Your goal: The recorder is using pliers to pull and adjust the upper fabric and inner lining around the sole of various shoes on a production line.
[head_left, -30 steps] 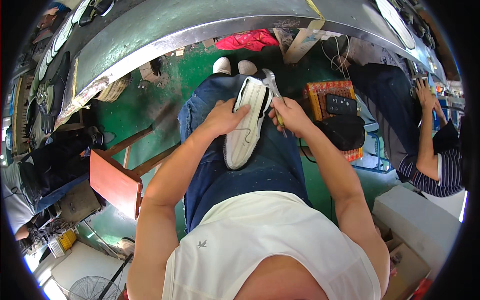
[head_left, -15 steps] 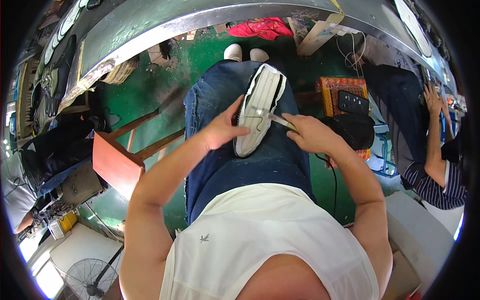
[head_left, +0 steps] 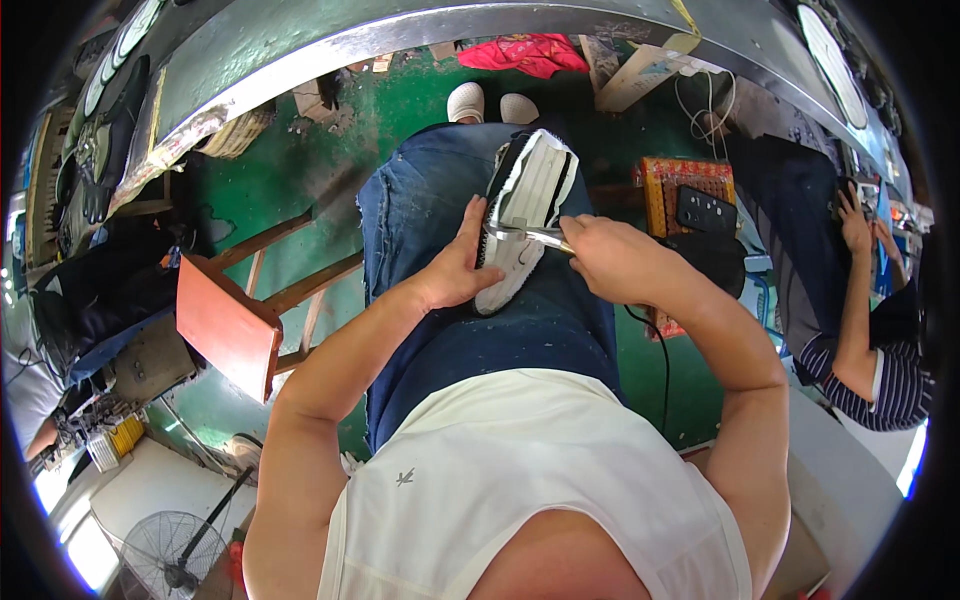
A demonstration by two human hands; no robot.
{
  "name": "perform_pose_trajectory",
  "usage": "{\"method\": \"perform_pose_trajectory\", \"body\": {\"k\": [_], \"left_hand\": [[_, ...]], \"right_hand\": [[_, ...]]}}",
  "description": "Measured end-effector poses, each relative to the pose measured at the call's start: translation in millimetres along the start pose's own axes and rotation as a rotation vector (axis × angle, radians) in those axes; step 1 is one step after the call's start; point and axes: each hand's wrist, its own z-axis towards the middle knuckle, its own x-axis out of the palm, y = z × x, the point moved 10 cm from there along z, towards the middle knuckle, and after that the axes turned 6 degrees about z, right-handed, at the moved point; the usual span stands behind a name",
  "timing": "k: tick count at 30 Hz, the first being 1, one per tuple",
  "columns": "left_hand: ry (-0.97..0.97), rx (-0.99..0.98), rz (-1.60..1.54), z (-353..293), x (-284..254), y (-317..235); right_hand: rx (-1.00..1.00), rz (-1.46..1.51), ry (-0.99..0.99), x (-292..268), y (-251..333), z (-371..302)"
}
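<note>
An unfinished shoe [head_left: 547, 175] rests on my denim-covered thigh with its pale underside up and dark fabric along its sides. My left hand [head_left: 452, 268] grips the near left edge of the shoe, thumb over the underside and fingers along the side. In my closed right hand [head_left: 615, 258] is a hammer [head_left: 541, 236], held by its handle. The metal head lies over the middle of the underside, close to my left fingertips; I cannot tell whether it touches. A curved dark line or thread shows on the underside below the hammer.
A metal-edged workbench [head_left: 400, 38] runs across the far side. To the left stands a reddish wooden stool [head_left: 228, 325]. At right, a phone [head_left: 706, 210] and a black bag [head_left: 708, 262] lie on an orange woven seat [head_left: 662, 190]. Another person's arm [head_left: 855, 300] is farther right.
My right hand has moved slightly left and away from me, and the hammer head, blurred before, now shows clearly farther left over the shoe. My left hand keeps its grip.
</note>
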Motion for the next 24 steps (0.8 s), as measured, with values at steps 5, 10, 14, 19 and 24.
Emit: {"method": "perform_pose_trajectory", "body": {"k": [5, 10, 14, 19, 24], "left_hand": [[0.082, -0.273, -1.033, 4, 11, -19], [-0.393, -0.485, -0.557, 12, -8, 34], [-0.482, -0.296, -0.252, 13, -31, 31], [-0.523, -0.103, 0.094, 8, -42, -12], [-0.522, 0.202, 0.384, 9, -40, -36]], "right_hand": [[0.108, -0.077, 0.331, 7, 4, 13], [-0.014, 0.234, -0.153, 49, -8, 12], [0.029, 0.291, -0.15, 41, -4, 12], [-0.045, -0.014, -0.403, -6, -10, 8], [0.186, -0.002, -0.222, 5, -38, 24]]}}
